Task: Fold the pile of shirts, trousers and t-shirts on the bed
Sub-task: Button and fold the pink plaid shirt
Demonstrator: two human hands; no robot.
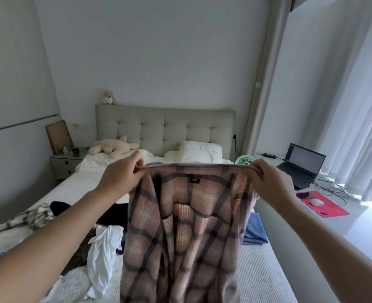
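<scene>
Holding plaid shirt (187,226) up, both hands pinching.

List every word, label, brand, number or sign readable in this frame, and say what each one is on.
No text can be read.
Neck label inside the plaid shirt: small black tag with pale marks, too blurred to read.
Laptop screen: a lit window, content too small to read.
Nothing else carries visible writing.
</scene>
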